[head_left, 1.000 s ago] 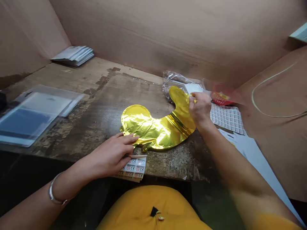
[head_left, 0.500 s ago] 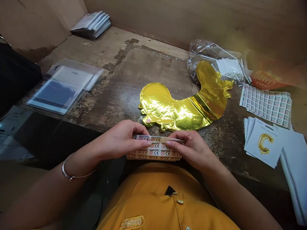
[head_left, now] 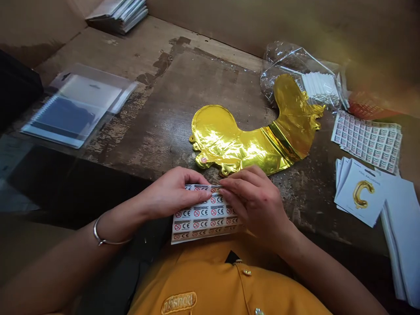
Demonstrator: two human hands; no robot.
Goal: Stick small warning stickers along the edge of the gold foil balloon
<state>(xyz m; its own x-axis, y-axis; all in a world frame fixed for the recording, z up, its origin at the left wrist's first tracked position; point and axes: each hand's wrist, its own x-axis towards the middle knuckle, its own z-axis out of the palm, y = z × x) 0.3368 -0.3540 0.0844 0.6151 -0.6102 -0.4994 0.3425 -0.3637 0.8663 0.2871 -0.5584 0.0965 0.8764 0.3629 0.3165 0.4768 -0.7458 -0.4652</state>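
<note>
1. A clear plastic sleeve (head_left: 77, 105) lies on the worn wooden bench (head_left: 154, 105), well left of the hands.
2. The left hand (head_left: 173, 192) grips the sticker sheet (head_left: 206, 214) by its top edge, fingers curled over it.
3. The right hand (head_left: 256, 201) pinches the sheet's upper right corner, its fingers (head_left: 236, 186) bent.
4. The sheet hangs over the bench's front edge.
5. A gold foil balloon (head_left: 249, 144) lies flat just beyond the hands.
6. A plastic bag (head_left: 287, 65) sits behind it.
7. Further right lie a second sticker sheet (head_left: 367, 140) and printed balloon cards (head_left: 359, 192).

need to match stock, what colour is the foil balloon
The foil balloon is shiny gold, shown best in the head view.
</note>
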